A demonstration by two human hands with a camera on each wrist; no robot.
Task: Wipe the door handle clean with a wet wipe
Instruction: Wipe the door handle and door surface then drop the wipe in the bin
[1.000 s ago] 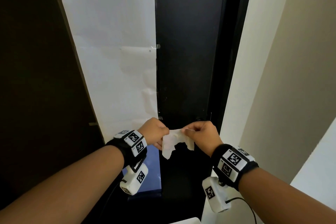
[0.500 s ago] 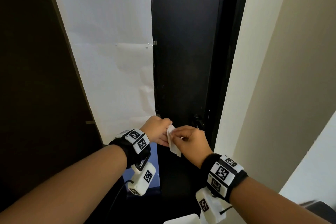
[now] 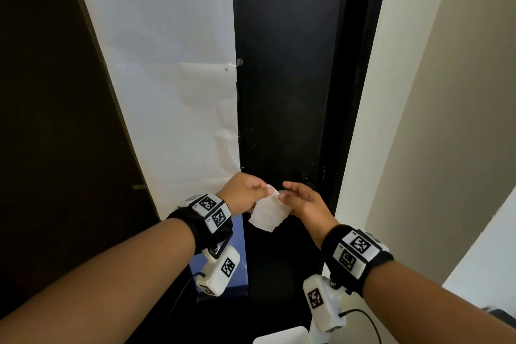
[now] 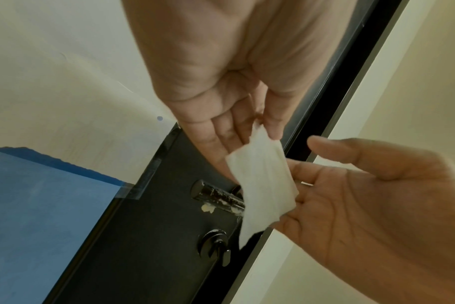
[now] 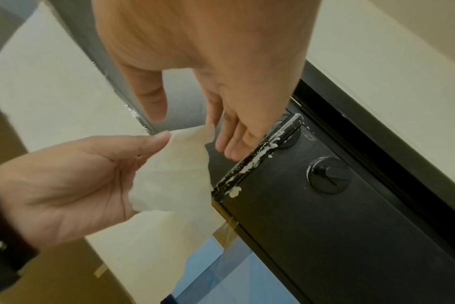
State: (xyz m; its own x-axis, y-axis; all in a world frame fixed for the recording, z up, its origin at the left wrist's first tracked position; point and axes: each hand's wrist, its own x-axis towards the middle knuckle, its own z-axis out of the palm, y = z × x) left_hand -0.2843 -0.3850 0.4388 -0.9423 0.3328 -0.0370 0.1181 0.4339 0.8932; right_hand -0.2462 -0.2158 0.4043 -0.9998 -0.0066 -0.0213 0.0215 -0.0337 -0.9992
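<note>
The wet wipe (image 3: 267, 213) is a small white folded sheet hanging in front of the black door. My left hand (image 3: 264, 190) pinches its top corner between thumb and fingers (image 4: 271, 125). My right hand (image 3: 287, 190) is beside it, fingers straight and thumb apart, its fingers (image 4: 307, 170) touching the back of the wet wipe (image 4: 264, 181). The door handle (image 4: 218, 195) is a black lever streaked with white smears, just behind the wipe. In the right wrist view the door handle (image 5: 257, 158) lies under my right fingertips (image 5: 231, 148). In the head view my hands hide it.
A round black thumb-turn lock (image 5: 329, 174) sits below the handle. White paper (image 3: 173, 78) and a blue sheet (image 4: 39, 205) are taped over the door's left part. The black door frame (image 3: 343, 120) and a cream wall (image 3: 446, 120) are on the right. A white object (image 3: 282, 337) shows at the bottom edge.
One second ago both hands held the wipe spread out, then brought it together folded. Now my right hand has opened and let go, and the wipe hangs from my left hand.
</note>
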